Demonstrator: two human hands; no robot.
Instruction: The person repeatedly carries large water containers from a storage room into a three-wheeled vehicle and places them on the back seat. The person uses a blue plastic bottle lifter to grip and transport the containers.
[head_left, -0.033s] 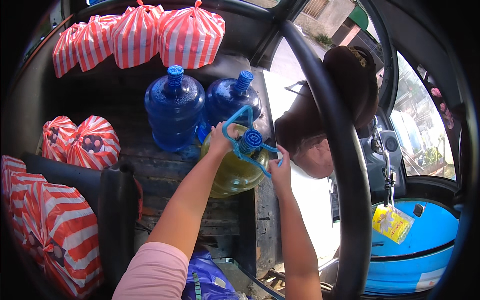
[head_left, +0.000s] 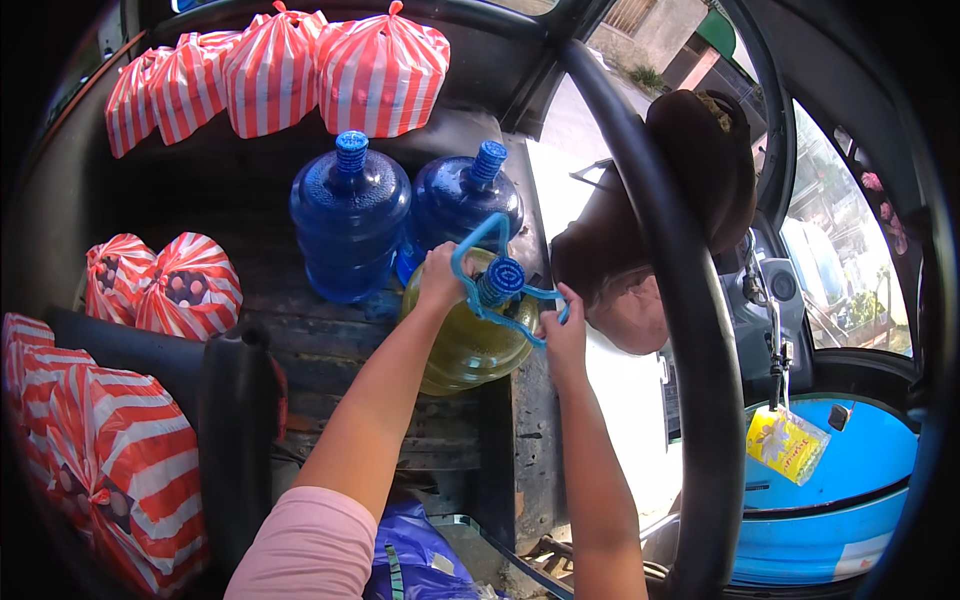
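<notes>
Left hand (head_left: 440, 279), right hand (head_left: 565, 335) apart on the blue strap (head_left: 541, 294)

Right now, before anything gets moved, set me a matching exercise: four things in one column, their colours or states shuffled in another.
Things:
1. Looped strap
2. Nearest water jug
3. Tied plastic bags
4. Plastic bundle at the lower edge

Descriptions:
A. Red-and-white striped
B. Light blue, held by left hand and right hand
C. Purple-blue
D. Yellowish, see-through

Pairs: 1-B, 2-D, 3-A, 4-C
</notes>
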